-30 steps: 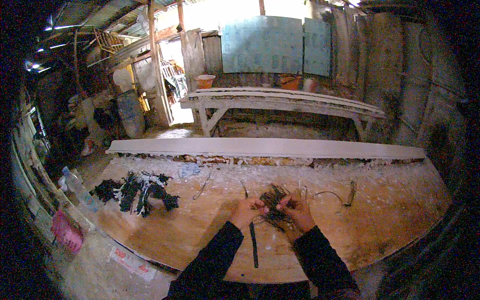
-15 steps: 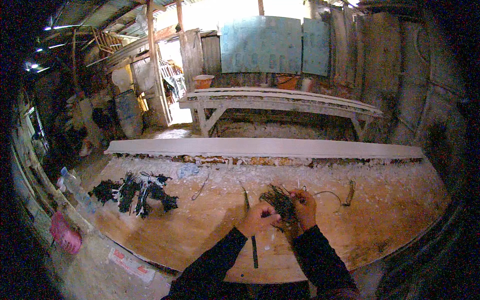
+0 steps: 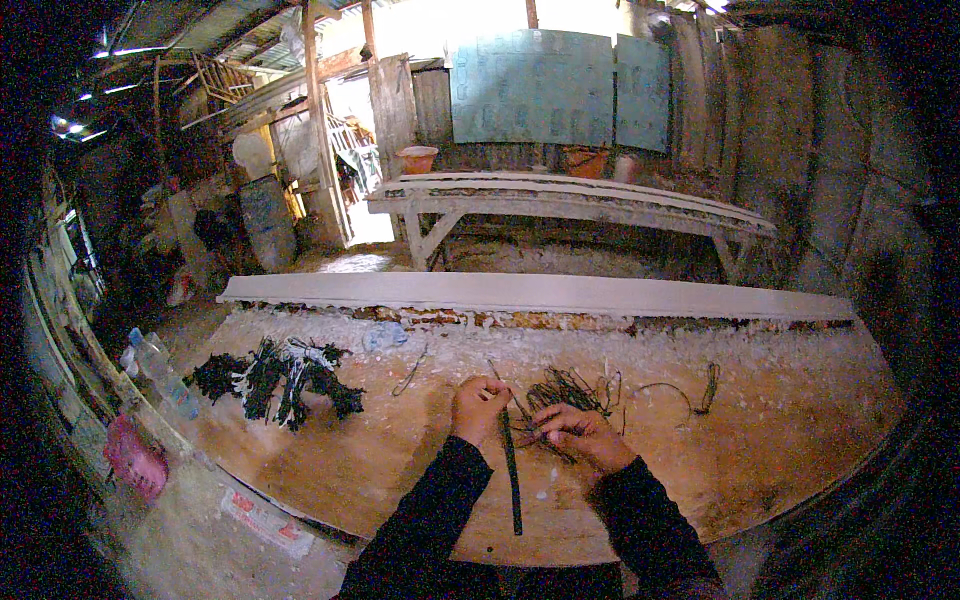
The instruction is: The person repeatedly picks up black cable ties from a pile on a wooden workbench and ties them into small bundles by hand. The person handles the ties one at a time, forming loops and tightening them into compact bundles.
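— Pinching is what both hands are doing: the left hand [image 3: 480, 405] is curled shut around the upper end of a thin dark strip [image 3: 511, 470], and the right hand [image 3: 578, 432] has its fingers closed on strands at the near edge of a tangle of dark wiry twigs [image 3: 565, 392].

— Where is the strip lying?

— It is laid on the wooden table [image 3: 400, 470], running from the left hand down toward the near edge, between the two sleeves. The tangle is touching the right hand, just beyond it.

— How should the step be handled?

— It seems one strand is being drawn out of the tangle. It is best done slowly, with the strip kept flat and steady by the left hand, so that neighbouring strands are not dragged along.

— Anything else close by?

— A heap of dark bundles [image 3: 280, 375] is set well apart to the left, and a long pale plank [image 3: 540, 293] lies along the far edge.
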The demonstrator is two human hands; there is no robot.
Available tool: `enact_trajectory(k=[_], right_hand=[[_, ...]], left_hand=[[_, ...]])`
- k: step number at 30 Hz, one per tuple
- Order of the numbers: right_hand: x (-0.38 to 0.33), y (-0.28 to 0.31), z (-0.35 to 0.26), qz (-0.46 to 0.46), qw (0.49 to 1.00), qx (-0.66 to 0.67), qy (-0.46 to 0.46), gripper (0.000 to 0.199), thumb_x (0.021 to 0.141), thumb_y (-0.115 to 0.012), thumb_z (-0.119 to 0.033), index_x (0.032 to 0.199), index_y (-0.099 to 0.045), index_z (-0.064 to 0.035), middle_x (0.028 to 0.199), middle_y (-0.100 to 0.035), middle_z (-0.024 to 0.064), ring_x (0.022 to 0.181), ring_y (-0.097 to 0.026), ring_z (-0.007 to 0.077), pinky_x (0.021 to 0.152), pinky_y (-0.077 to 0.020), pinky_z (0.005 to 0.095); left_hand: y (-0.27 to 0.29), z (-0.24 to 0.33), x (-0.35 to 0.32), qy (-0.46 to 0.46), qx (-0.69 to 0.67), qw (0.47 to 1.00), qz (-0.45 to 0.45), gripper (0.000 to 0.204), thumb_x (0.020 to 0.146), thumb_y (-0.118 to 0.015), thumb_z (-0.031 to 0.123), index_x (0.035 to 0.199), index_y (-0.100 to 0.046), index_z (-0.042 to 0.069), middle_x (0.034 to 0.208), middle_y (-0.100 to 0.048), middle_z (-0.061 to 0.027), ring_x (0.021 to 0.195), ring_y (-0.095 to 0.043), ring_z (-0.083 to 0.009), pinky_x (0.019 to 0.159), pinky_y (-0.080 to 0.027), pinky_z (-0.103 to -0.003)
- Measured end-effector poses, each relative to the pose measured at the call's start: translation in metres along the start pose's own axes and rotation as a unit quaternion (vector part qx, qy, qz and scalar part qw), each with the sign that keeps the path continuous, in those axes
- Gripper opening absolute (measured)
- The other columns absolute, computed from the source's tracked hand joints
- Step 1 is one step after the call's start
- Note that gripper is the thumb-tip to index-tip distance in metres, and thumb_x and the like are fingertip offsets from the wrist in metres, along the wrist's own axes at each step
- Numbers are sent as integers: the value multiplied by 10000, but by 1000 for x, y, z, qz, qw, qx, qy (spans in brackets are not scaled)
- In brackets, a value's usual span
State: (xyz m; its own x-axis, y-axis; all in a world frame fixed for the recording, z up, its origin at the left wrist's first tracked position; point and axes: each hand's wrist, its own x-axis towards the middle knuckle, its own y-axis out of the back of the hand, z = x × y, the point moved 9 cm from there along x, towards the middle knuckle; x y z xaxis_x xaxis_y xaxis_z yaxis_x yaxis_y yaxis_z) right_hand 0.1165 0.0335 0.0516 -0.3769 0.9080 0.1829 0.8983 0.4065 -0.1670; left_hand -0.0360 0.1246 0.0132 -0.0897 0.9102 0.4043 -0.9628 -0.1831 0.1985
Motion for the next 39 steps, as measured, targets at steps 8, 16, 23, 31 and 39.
enact_trajectory(k=[8, 16, 23, 31, 39], right_hand=[[0, 50, -13, 182, 980, -61, 50, 163, 648, -654, -7, 641, -508, -80, 711, -532, 10, 713, -505, 120, 675, -402, 255], [-7, 98, -15, 331, 919, -156, 146, 169, 672, -609, 5, 641, -460, -68, 665, -482, -3, 645, -459, 92, 608, -399, 237], [-14, 82, -10, 334, 919, -151, 145, 117, 667, -647, -49, 769, -589, -53, 743, -505, 29, 700, -488, 136, 637, -408, 259], [2, 37, -2, 115, 985, -130, 6, 74, 685, -662, -86, 723, -607, -53, 907, -533, 63, 894, -495, 175, 770, -398, 303], [1, 14, 9, 7, 999, 10, -36, 85, 688, -649, -38, 748, -593, -59, 870, -569, 32, 850, -530, 146, 759, -415, 281]], left_hand=[[-49, -11, -11, 13, -127, 971, -201, 127, 705, -673, 136, 760, -600, 48, 713, -552, 2, 688, -525, -102, 629, -420, -227], [-88, 59, -69, -41, -109, 896, -428, 146, 764, -624, 195, 768, -521, 92, 649, -469, 40, 551, -450, -47, 468, -366, -173], [-60, 34, -44, 64, -64, 951, -295, 155, 737, -649, 186, 723, -520, 102, 620, -460, 39, 470, -403, -55, 432, -346, -191], [2, -5, -1, 6, -10, 1000, 18, 180, 617, -709, 133, 648, -561, 35, 618, -512, -25, 597, -500, -125, 558, -403, -255], [-9, 1, 0, -56, 45, 997, -10, 106, 639, -678, 89, 679, -596, 34, 668, -551, -33, 645, -512, -129, 606, -409, -257]])
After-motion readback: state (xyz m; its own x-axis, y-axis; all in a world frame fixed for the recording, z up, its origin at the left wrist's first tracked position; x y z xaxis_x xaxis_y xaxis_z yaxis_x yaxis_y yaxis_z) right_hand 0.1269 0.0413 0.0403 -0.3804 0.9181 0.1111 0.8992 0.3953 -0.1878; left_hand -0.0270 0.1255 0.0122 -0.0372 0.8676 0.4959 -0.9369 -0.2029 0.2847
